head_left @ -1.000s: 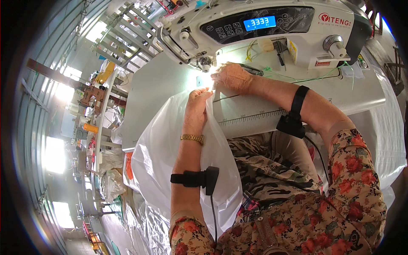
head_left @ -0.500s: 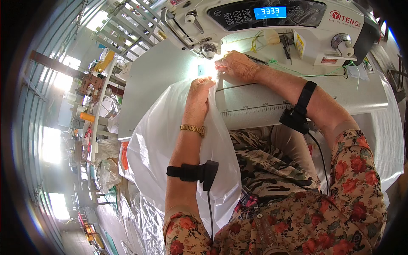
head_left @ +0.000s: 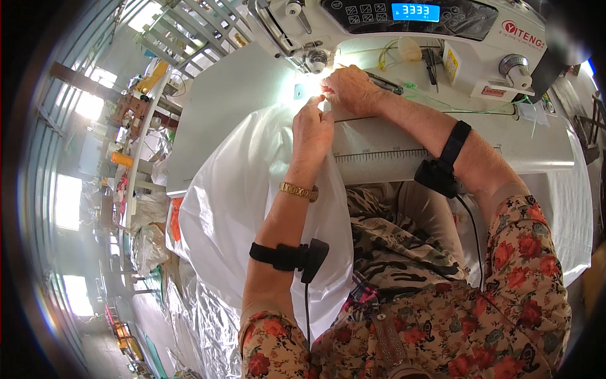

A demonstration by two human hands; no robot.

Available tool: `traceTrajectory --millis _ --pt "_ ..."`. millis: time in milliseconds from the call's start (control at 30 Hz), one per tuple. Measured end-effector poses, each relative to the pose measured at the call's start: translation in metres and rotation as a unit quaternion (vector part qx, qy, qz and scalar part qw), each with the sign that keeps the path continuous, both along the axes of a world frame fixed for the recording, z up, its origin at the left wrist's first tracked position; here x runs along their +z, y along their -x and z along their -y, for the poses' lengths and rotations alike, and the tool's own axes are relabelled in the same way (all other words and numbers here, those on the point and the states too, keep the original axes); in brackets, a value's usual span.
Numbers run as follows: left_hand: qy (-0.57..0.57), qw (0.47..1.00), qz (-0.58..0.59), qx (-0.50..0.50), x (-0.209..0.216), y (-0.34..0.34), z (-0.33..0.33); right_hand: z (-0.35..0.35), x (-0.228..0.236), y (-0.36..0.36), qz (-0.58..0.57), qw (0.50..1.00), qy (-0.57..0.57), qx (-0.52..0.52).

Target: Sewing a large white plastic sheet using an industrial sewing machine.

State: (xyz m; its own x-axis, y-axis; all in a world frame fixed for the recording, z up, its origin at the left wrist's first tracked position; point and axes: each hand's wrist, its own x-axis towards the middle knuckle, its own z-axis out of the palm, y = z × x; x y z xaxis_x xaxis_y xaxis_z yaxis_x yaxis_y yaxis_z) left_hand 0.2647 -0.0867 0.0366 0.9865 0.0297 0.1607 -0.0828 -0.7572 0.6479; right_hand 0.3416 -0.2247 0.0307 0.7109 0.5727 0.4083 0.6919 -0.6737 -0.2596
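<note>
Pinching white sheeting with our left hand, we cannot tell our right hand's grip. A sewing machine blocks ahead; leftward, tabletop reaches its edge.

Draped thin sheet: was milky white
Rounded sewing machine: was white
Rectangular display: glowed blue
Short-sleeved cloth shirt: bore red flowers on tan
Creased lap cloth: showed dark-and-beige camouflage
Linked metal wristband: shone gold

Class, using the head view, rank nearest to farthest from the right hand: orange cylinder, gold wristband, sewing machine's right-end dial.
1. Gold wristband: lower left of the right hand.
2. Right-end dial: off to the right.
3. Orange cylinder: far left.
</note>
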Motion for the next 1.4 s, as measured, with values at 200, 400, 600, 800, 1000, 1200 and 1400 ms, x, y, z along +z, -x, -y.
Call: traceTrajectory --millis 200,400,600,800,1000,1200,1400 --pt "-0.069 0.996 0.046 -0.016 -0.005 -0.011 -0.005 0.002 -0.013 -0.001 0.007 0.996 -0.094 -0.003" --pt "-0.052 0.998 0.04 -0.006 -0.008 -0.02 -0.008 0.01 -0.012 0.006 -0.001 1.0 -0.001 0.007" --pt "-0.037 0.997 0.07 -0.014 -0.01 -0.014 -0.012 0.007 0.018 0.035 -0.001 0.961 0.276 0.009" --pt "-0.198 0.98 -0.007 -0.029 0.01 0.0 -0.001 0.006 -0.009 0.029 0.123 0.977 0.174 -0.012" --pt "-0.272 0.955 0.107 -0.053 0.0 0.011 -0.012 -0.01 0.013 0.042 0.019 0.978 0.206 -0.038" --pt "-0.239 0.961 0.131 -0.051 -0.005 0.007 -0.014 -0.004 0.004 0.042 0.037 0.983 0.178 -0.029" --pt "-0.215 0.969 0.113 -0.052 -0.004 0.005 -0.014 -0.005 0.002 0.036 0.024 0.983 0.178 -0.046"
